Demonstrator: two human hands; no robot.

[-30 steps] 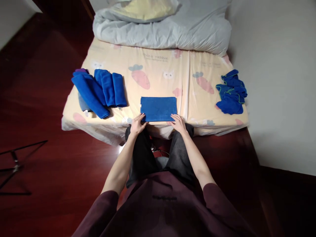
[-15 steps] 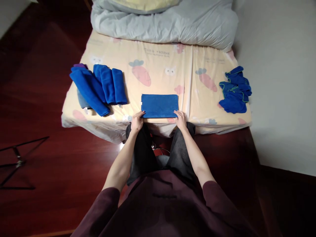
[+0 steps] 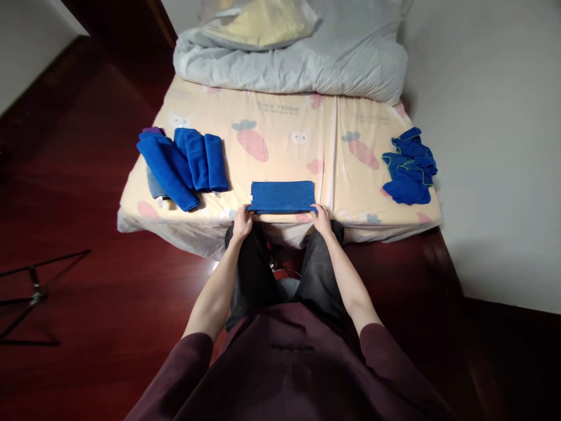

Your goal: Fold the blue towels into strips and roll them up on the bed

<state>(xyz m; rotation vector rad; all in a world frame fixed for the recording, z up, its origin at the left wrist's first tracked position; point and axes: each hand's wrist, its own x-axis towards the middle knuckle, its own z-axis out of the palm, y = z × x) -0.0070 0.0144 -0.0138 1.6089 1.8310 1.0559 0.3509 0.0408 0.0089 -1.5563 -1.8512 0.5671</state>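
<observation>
A blue towel (image 3: 283, 195), folded to a flat rectangle, lies at the front edge of the bed in front of my knees. Its near edge is turned up in a narrow fold. My left hand (image 3: 243, 221) pinches the near left corner, close to a small white tag. At the near right corner, the fingers of my right hand (image 3: 322, 220) are closed on the same edge. Several rolled blue towels (image 3: 195, 158) lie to the left. To the right is a crumpled heap of blue cloths with green edging (image 3: 409, 169).
A patterned sheet (image 3: 280, 152) covers the bed. A rolled grey quilt (image 3: 289, 70) and a yellow pillow (image 3: 267, 23) lie across the far end. The wall (image 3: 491, 146) stands close on the right. Black stand legs (image 3: 35, 292) are on the floor at left.
Both hands have gone from resting on the towel's near corners to gripping them, and the near edge is now lifted into a narrow fold. The head view has tilted up slightly.
</observation>
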